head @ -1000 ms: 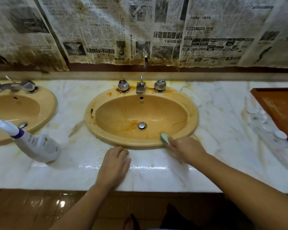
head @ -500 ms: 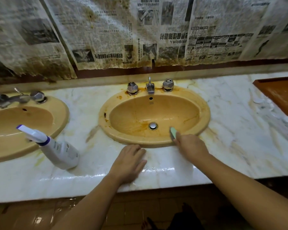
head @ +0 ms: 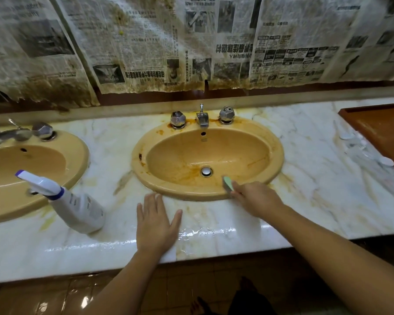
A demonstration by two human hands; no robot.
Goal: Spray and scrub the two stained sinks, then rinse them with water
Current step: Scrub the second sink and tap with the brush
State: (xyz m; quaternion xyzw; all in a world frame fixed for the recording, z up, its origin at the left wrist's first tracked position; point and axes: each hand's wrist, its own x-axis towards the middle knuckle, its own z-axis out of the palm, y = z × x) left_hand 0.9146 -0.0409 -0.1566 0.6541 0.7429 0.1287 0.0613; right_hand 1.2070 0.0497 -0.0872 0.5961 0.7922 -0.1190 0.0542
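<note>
1. Green sponge (head: 228,184) is pinched in your right hand (head: 257,198), the fingers curled round its lower end. It stands on edge against the inner front wall of the sink (head: 278,153), just inside the rim.
2. Just beyond the grip and a little to its left lies the drain (head: 206,171). Orange-brown streaks spread across the basin from there and further left.
3. Straight past the grip, at the sink's back edge, stands the tap (head: 202,119) between two knobs (head: 178,119), with rusty staining round their bases.
4. Left of the grip, your left hand (head: 156,226) lies flat on the marble counter (head: 305,201). Its fingers are straight and spread, it holds nothing, and its fingertips are near the sink's front rim.
5. Farther left of the grip, past that hand, the bottle (head: 77,208) stands on the counter. Its nozzle points left over the second sink (head: 77,153).
6. Right of the grip, well apart from it, a brown tray (head: 382,128) sits at the counter's end with small white discs (head: 386,161) beside it, too blurred to name.
7. Far beyond the grip, stained newspaper (head: 146,42) covers the wall.
</note>
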